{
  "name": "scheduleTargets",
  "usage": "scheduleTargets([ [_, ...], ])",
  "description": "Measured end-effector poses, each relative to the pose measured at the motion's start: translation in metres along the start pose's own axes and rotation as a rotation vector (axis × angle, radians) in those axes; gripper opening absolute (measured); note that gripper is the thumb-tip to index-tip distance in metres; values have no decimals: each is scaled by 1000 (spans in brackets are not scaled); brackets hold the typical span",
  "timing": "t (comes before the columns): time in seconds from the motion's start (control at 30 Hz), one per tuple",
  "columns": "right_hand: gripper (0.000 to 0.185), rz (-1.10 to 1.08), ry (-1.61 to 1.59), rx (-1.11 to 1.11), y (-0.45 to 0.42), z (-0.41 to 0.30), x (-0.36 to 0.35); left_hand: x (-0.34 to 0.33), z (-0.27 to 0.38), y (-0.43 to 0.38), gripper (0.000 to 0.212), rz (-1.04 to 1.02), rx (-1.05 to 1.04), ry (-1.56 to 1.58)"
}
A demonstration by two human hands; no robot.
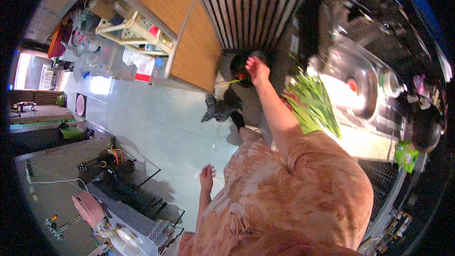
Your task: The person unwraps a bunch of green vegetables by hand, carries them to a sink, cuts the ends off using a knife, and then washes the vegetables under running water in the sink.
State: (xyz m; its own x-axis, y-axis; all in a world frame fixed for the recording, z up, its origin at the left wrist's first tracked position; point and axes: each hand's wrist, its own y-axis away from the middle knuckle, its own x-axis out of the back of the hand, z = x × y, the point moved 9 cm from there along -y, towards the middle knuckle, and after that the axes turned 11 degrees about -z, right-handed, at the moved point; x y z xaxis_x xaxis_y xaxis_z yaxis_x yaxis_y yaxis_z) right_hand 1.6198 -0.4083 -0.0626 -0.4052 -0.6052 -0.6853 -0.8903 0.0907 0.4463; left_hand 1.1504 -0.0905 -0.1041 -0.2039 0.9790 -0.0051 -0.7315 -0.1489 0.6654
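My right hand (257, 70) is stretched forward over a dark round container (239, 64), with its fingers loosely bent and nothing visible in them. A thin yellow-green stalk (229, 82) lies across the container's near side. Beside my right forearm, a bunch of long green leaves (314, 99) rests at the edge of the sink counter. A reddish shape partly behind the forearm touches the leaves; I cannot tell what it is. Low on the left side of my body hangs my left hand (207, 177), slightly blurred, its fingers partly apart and holding nothing visible.
A metal sink (355, 74) with a plastic bottle (391, 84) stands at the right. Wooden cabinet doors (197, 42) and a cream rack (135, 33) are at the upper left. A crumpled dark bag (218, 108) lies on the tiled floor (156, 113). A checkered-cloth-covered surface (131, 217) is lower left.
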Motion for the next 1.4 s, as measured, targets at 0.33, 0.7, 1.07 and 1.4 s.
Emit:
scheduleTargets([
  [0.33, 28, -354, 391, 112, 259, -210, 2, -9, -131, 50, 25, -152, 293, -291],
  [0.7, 12, 163, 31, 701, 184, -593, 228, -40, -176, 59, 30, 174, 271, -7],
  [1.07, 20, -72, 914, 661, 33, -751, 118, -320, 129, 67, 35, 155, -597, 287],
  [1.4, 18, -380, 222, 219, 15, -555, 229, -473, 231, 108, 31, -83, -640, -34],
])
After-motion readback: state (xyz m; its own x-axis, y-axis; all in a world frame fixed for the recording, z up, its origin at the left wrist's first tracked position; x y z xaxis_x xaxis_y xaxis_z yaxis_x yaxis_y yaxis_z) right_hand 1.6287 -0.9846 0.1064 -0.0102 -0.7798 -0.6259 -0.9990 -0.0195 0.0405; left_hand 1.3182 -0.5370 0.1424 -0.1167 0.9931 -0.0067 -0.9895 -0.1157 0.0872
